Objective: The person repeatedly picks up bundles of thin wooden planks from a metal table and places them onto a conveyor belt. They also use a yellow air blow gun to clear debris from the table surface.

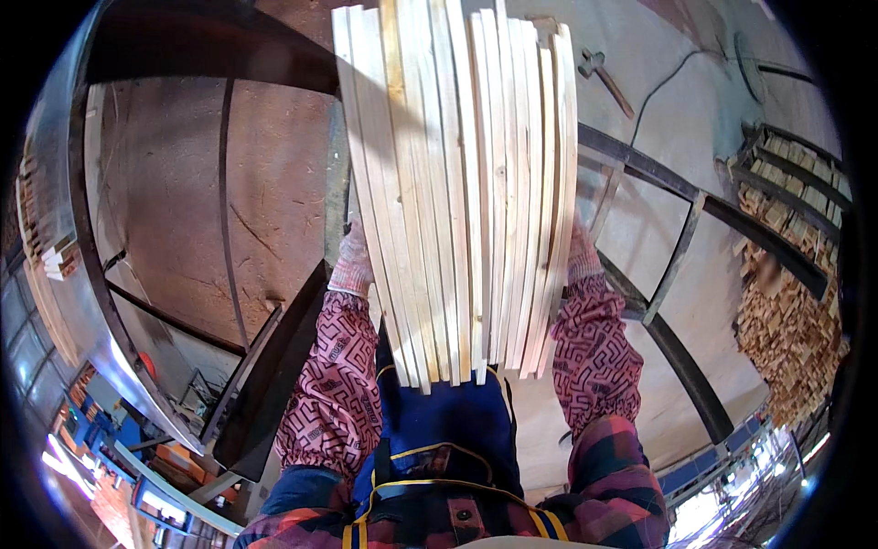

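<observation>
- Strips of pale wood [457, 183] are filling the middle of the head view, lying side by side in a tight bundle; their lengths are running away from the wearer, and their near ends are forming an uneven row in front of a blue apron [448, 425] with yellow trim.
- Beams of light are brightening much of the bundle, while a shadow is crossing its upper left part; one strip in the left half is showing a yellower tone.
- The gloved left hand [353, 256] is bearing against the left side of the bundle; its fingers are disappearing behind the wood, so how far they are closing cannot be told.
- The gloved right hand [583, 256] is flanking the opposite side at about the same level, its fingers likewise hiding, their closure impossible to tell.
- Pink patterned sleeve covers [329, 375] are wrapping both forearms, and a plaid shirt [613, 457] is showing below them.
- A hammer [611, 85] is lying beyond the bundle, to its right.
- A dark metal frame [631, 156] is stretching out on the right, and a large heap of cut wood [791, 339] is rising near the rim.
- Small wood blocks [62, 260] are resting at far left.
</observation>
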Motion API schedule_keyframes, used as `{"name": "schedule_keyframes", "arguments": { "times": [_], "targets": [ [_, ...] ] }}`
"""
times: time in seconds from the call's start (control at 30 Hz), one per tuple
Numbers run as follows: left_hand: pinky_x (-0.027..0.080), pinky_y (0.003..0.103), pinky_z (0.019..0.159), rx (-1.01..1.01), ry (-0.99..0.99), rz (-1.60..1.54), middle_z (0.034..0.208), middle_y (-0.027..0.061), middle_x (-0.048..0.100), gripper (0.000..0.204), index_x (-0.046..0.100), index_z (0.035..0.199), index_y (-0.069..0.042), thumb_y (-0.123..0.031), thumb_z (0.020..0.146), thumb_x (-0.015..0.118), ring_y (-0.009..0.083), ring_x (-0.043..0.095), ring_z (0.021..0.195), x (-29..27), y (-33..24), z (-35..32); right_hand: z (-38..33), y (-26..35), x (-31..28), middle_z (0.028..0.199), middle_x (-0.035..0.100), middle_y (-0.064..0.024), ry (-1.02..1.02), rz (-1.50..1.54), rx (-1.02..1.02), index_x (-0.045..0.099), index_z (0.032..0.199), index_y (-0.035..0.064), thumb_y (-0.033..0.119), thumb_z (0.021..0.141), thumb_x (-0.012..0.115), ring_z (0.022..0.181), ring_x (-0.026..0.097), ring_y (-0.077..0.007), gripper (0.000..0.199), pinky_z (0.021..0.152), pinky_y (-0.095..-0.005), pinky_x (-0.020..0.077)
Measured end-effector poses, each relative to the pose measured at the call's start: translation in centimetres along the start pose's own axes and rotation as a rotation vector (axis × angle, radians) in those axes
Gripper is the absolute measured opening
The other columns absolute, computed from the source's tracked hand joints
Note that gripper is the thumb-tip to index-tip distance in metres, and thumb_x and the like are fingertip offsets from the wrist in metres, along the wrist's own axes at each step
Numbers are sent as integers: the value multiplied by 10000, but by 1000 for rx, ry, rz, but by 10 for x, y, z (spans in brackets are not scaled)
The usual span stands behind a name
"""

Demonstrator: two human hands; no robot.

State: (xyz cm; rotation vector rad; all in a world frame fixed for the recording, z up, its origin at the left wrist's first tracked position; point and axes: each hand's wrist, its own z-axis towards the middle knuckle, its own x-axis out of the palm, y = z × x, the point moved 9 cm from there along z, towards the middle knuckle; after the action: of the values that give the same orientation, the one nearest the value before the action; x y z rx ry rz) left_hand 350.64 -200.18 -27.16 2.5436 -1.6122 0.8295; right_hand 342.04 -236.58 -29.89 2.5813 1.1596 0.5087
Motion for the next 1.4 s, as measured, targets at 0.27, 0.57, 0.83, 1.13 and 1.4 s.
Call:
{"name": "schedule_keyframes", "arguments": {
  "times": [0.27,0.57,0.83,1.13,1.4],
  "targets": [
    [365,309,1056,324,139,635,1325,99,510,518,362,1415,-20,-356,1022,396,194,471,1207,65,7,-117,-130,1,-17,1122,623,-132,-33,81,-98,424,1326,20,219,1002,424,963,647,-235,380,814,-333,575],
    [371,282,1014,346,393,193,1326,106,513,732,338,1433,18,-201,817,666,160,460,1208,69,51,-115,-232,35,21,1124,622,-129,68,-43,-274,397,1348,30,234,1011,413,965,644,-237,394,806,-327,574],
    [265,326,1104,877,759,77,1471,56,362,971,206,1509,-65,-339,759,759,168,327,1325,122,-89,-244,-180,104,180,1121,624,-127,350,-492,-490,409,1340,33,250,1006,424,960,646,-234,398,806,-330,573],
    [273,363,1102,1271,364,161,1449,127,365,1033,204,1496,-39,-524,744,718,206,326,1327,78,-154,-318,-195,138,431,1117,627,-126,782,-826,-625,423,1331,37,268,1001,436,954,647,-232,403,806,-332,572],
    [268,369,1110,1498,-103,-31,1461,139,360,1154,164,1501,-22,-611,692,739,218,326,1336,24,-183,-370,-247,124,610,1114,629,-124,1190,-1086,-713,435,1324,41,283,996,447,948,649,-229,408,805,-335,572]
  ]
}}
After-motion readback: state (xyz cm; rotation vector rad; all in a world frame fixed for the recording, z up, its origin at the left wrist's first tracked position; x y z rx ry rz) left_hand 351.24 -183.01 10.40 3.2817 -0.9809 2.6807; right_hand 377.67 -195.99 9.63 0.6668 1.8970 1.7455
